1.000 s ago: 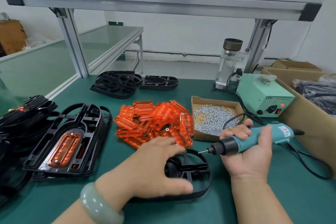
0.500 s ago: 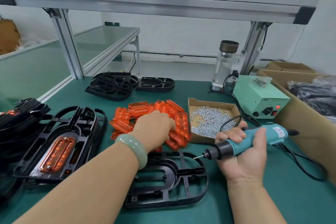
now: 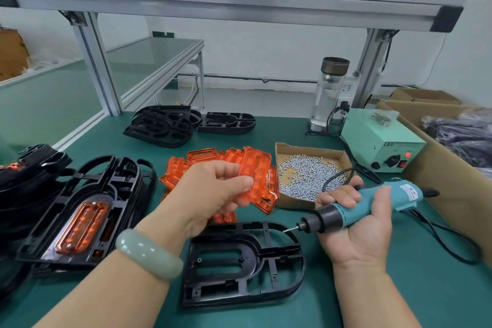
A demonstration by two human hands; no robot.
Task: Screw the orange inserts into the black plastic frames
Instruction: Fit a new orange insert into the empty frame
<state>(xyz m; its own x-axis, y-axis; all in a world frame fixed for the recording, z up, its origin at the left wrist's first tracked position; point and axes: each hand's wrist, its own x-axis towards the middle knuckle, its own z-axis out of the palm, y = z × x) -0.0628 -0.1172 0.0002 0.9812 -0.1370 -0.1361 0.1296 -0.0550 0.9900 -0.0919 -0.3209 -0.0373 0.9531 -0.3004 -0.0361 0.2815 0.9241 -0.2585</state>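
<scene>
Pinched between the thumb and curled fingers of the left hand (image 3: 213,192), one orange insert (image 3: 259,189) is held clear of the green table (image 3: 399,287), at about twelve o'clock from the empty black frame (image 3: 239,263); that frame lies flat on the table in front of the person, its oval opening bare. Wrapped palm-up round the teal electric screwdriver (image 3: 356,210), the right hand (image 3: 356,224) grasps the barrel firmly; the bit points toward nine o'clock, its tip at the frame's two o'clock corner, though I cannot tell whether it touches. A pile of orange inserts (image 3: 181,170) lies at twelve o'clock beyond the left hand; just beside it, at one o'clock, sits a cardboard tray of screws (image 3: 306,176); at nine o'clock a stack of black frames (image 3: 80,216) carries an insert seated in its top piece; at two o'clock stands a pale green power unit (image 3: 380,141), red lamp lit.
</scene>
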